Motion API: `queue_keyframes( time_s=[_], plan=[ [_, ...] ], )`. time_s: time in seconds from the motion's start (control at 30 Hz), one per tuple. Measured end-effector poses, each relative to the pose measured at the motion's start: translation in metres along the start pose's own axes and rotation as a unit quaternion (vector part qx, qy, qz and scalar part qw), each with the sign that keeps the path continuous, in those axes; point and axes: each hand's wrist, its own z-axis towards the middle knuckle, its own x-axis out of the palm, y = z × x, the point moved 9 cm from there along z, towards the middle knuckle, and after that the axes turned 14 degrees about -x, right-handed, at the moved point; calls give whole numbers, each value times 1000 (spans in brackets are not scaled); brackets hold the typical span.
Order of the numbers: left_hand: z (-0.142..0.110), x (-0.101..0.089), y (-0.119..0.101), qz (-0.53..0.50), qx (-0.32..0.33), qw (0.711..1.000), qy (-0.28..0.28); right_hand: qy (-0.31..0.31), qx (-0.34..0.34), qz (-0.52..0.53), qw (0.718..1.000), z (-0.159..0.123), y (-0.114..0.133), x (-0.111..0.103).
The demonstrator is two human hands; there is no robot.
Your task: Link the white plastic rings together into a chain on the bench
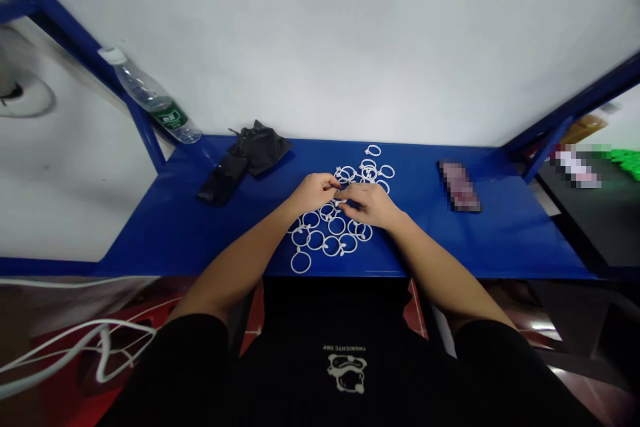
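Many white plastic curtain rings (331,246), each with a small eyelet, lie spread over the blue tabletop (415,240), some overlapping. My left hand (316,192) and my right hand (371,204) meet just above the middle of the pile. Their fingertips are closed together around a small white piece that looks like one of these rings, though the fingers cover most of it. Several rings lie behind the hands, and a larger group is in front, with one ring (301,261) close to the front edge.
A clear plastic bottle (150,93) with a green label leans at the left by the blue frame. Black pouches (257,147) lie at the back left. A phone (460,185) rests to the right. White wall (340,60) borders the table's rear; white cables (103,340) hang lower left.
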Motion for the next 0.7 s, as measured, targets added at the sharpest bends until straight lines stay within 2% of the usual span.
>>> queue_keyframes(
  time_s=[0.23, 0.53, 0.7],
  plan=[
    [-1, 6, -2, -4, 8, 1000, 28, 11, 7, -9, 1000, 1, 2, 1],
    [-4, 9, -9, 12, 33, 999, 37, 21, 13, -26, 999, 3, 4, 1],
    [-6, 6, -11, 11, 33, 999, 27, -5, 11, -44, 999, 4, 5, 0]
  ],
)
